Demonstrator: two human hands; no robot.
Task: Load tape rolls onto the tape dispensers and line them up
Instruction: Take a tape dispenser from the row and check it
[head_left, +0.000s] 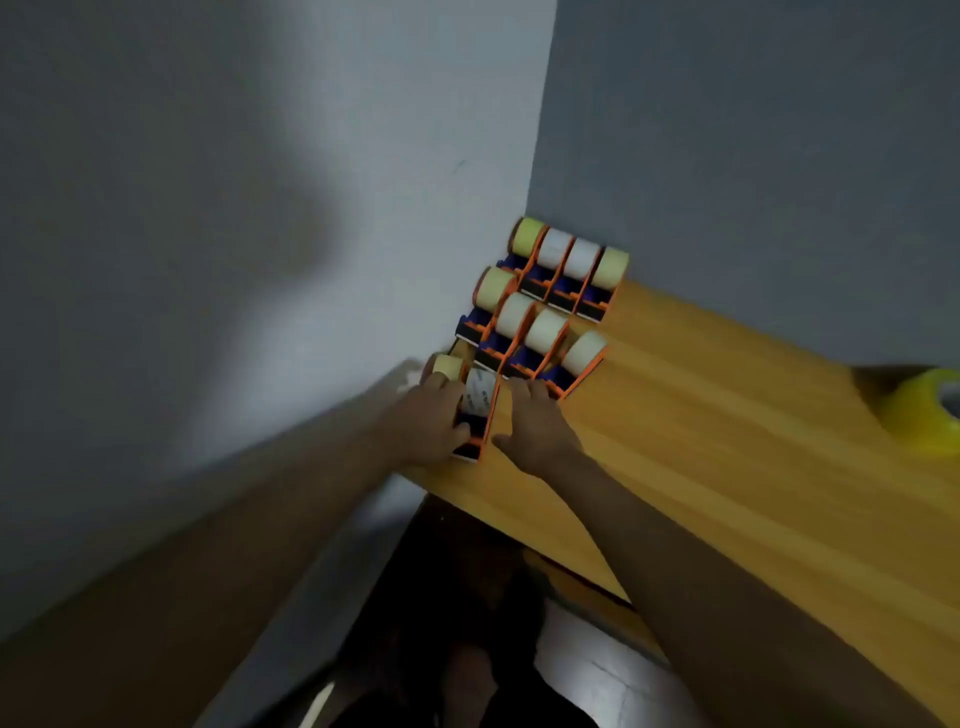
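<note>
Several orange-and-blue tape dispensers loaded with pale rolls stand in rows in the table's far corner; a back row (571, 265) sits against the wall and a second row (530, 332) in front of it. In the nearest row a dispenser with a white printed roll (480, 397) stands between my hands, next to one with a yellowish roll (448, 365). My left hand (434, 423) lies against its left side, fingers partly over it. My right hand (530, 428) rests flat on the table against its right side, fingers straight.
The orange wooden table (727, 441) fills the right side, its near edge running diagonally. A loose yellow tape roll (924, 415) lies at the right edge. Grey walls meet behind the dispensers. Dark floor shows below the table edge.
</note>
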